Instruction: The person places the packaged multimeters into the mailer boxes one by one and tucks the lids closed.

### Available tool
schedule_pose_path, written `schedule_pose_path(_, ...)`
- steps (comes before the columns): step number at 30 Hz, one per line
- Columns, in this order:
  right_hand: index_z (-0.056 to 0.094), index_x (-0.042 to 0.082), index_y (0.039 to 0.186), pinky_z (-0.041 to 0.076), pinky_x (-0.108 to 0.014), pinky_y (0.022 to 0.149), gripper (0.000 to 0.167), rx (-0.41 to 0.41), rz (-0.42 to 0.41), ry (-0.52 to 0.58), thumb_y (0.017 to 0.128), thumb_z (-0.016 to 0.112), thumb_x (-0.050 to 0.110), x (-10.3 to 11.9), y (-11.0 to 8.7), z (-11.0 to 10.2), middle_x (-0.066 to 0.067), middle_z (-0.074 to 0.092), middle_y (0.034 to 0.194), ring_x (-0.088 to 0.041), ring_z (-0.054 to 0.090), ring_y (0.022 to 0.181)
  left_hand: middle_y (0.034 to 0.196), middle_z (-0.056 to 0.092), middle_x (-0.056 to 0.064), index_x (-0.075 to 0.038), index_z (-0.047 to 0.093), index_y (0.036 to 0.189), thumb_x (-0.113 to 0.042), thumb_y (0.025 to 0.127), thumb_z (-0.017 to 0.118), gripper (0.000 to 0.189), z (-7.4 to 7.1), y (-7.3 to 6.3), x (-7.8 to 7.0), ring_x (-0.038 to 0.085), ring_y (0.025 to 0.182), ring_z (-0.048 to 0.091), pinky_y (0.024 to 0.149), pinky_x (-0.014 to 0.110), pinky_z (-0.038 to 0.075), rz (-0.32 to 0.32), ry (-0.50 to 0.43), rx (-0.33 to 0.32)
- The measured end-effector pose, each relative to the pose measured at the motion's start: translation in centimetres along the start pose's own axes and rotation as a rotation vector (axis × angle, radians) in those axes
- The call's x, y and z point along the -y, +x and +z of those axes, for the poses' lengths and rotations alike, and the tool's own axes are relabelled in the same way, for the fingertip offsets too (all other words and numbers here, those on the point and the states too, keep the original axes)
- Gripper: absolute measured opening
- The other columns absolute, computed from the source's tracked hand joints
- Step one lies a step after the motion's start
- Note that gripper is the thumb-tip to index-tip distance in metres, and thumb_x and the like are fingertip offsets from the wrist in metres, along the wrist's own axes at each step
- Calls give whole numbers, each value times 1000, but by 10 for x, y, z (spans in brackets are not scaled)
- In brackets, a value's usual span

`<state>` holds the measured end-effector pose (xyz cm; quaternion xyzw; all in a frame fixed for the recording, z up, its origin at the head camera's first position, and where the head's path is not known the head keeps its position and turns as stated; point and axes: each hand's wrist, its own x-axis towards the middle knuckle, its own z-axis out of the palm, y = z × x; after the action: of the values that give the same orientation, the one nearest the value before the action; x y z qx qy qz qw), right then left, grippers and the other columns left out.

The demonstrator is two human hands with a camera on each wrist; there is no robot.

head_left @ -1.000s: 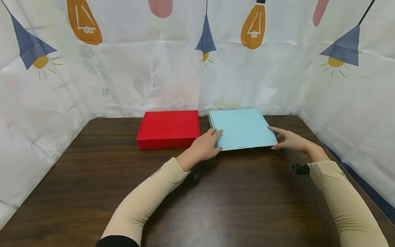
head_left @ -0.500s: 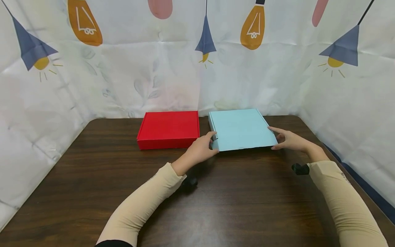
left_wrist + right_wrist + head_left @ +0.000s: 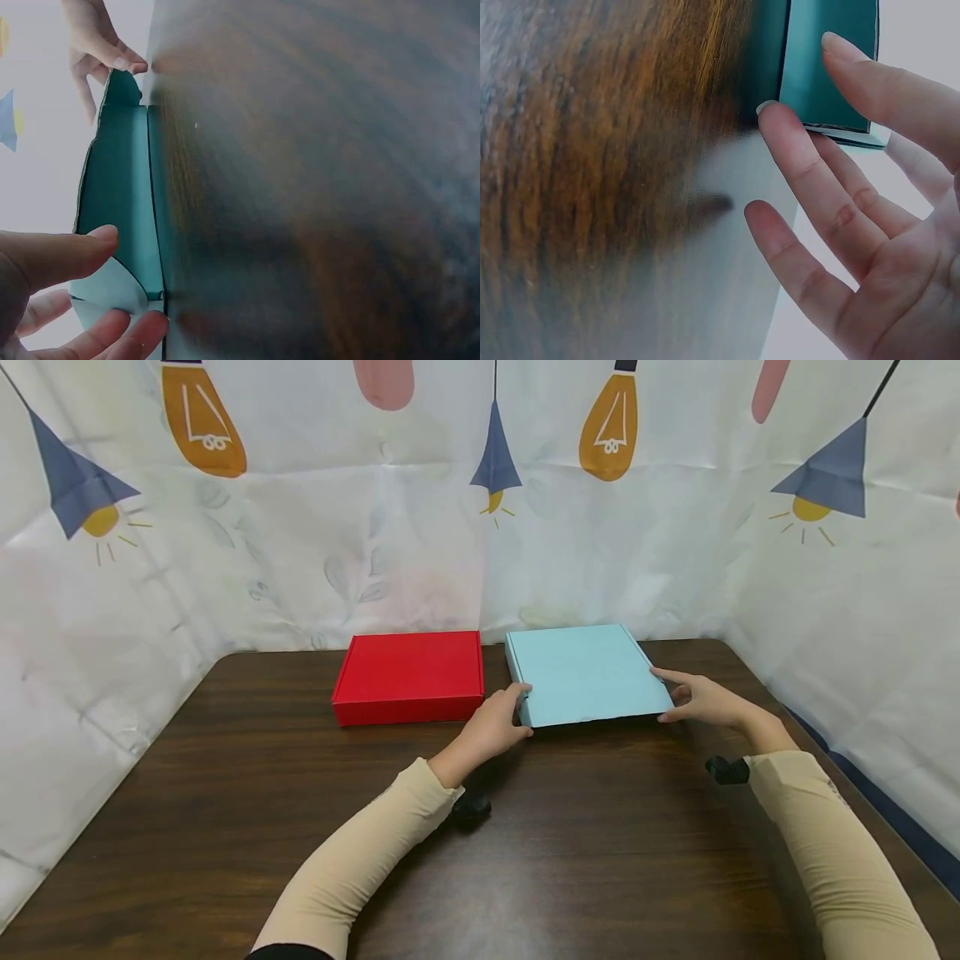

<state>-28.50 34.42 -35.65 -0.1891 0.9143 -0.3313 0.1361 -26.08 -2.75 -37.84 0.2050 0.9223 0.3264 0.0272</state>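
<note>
A light blue cardboard box [image 3: 588, 677] lies at the back of the table, right of centre. My left hand [image 3: 491, 724] grips its front left corner, thumb at the front and fingers along the side. Seen from the left wrist, a rounded side flap [image 3: 124, 286] sits between that thumb and the fingers, beside the shaded front panel [image 3: 124, 176]. My right hand [image 3: 708, 702] holds the front right corner. In the right wrist view the thumb is over the dark teal front and other fingers stay spread near the lower edge. The inside of the box is hidden.
A red cardboard box [image 3: 412, 677] lies closed just left of the blue one. Both stand on a dark brown wooden table [image 3: 262, 810]. A white curtain [image 3: 300, 543] printed with lamps hangs close behind the table and along its sides.
My left hand has slid off the lid's front left edge and come round to the corner, with thumb and fingers parted. My right hand and the box hold their places.
</note>
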Motion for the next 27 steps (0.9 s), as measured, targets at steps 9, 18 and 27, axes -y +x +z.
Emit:
schedule_pose_path(9,16,-1,162,49,-56,94,93,10,3,26,95,76,20,5,2,6,-21,68,115,-35,65,108,130,59,23,1,42,151,-2,95,71,63,-2,-4,10,32,107,64,91,43,56,-12,-125,-61)
schedule_pose_path(18,14,0,162,48,-60,95,93,3,30,14,95,75,22,7,2,9,-23,65,118,-38,64,112,137,57,25,-2,39,152,-2,97,68,62,2,-9,9,34,108,66,91,44,56,-50,-212,-84)
schedule_pose_path(27,18,3,163,46,-62,97,92,11,23,2,95,75,27,5,1,5,-24,64,122,-41,59,118,136,60,24,-7,39,152,-5,99,66,60,-4,-9,5,37,117,64,88,45,56,-102,-277,-48)
